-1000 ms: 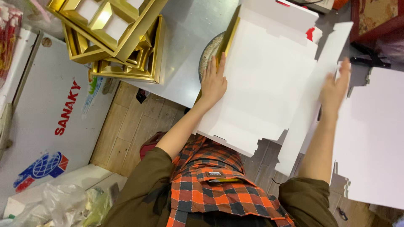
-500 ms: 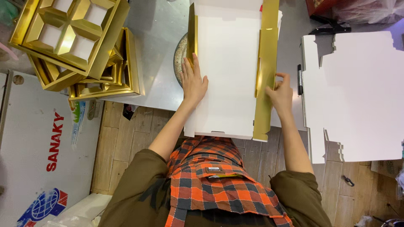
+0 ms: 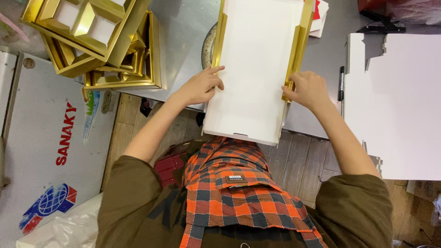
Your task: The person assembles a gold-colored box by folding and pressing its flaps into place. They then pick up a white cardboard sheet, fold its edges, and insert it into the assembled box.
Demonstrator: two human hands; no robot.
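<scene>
Since half a second ago, both gold side flaps of the white cardboard box blank point(image 3: 255, 69) are being folded up. The blank is lying on the grey tabletop point(image 3: 183, 41), its near end overhanging. The left hand point(image 3: 201, 85) is being pressed, fingers spread, on the left edge; the right flap is being pinched by the right hand point(image 3: 308, 90). Gold divider trays point(image 3: 98, 41) are stacked far left; flat white sheets point(image 3: 395, 101) are lying right.

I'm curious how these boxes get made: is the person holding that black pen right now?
No. The black pen lies on the metal table beside the right hand, which grips the gold edge of the white box blank.
</scene>
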